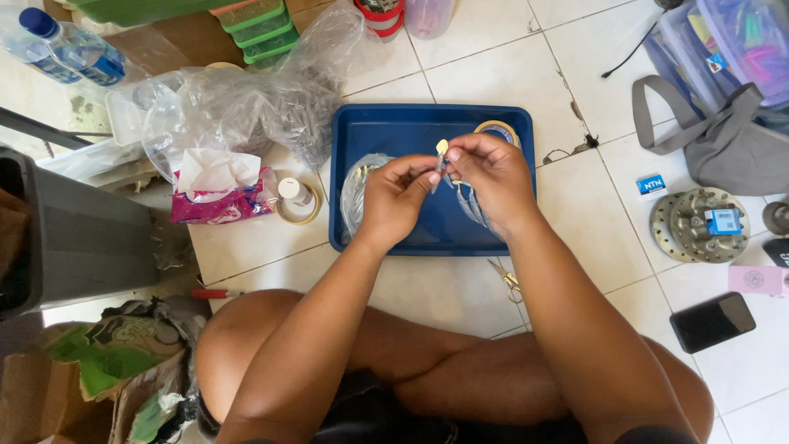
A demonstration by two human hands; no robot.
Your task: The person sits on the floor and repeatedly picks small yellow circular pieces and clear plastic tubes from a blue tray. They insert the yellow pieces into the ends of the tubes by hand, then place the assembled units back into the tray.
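Both hands are pinching a small metal piece point(441, 158) above the blue tray point(394, 123): the left hand point(396, 197) is gripping below, the right hand point(491, 168) beside its top.

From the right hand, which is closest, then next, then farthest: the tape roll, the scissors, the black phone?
From the right hand, head view:
1. Tape roll, just beyond it, on the blue tray.
2. Scissors, on the floor by the forearm.
3. Black phone, far right.
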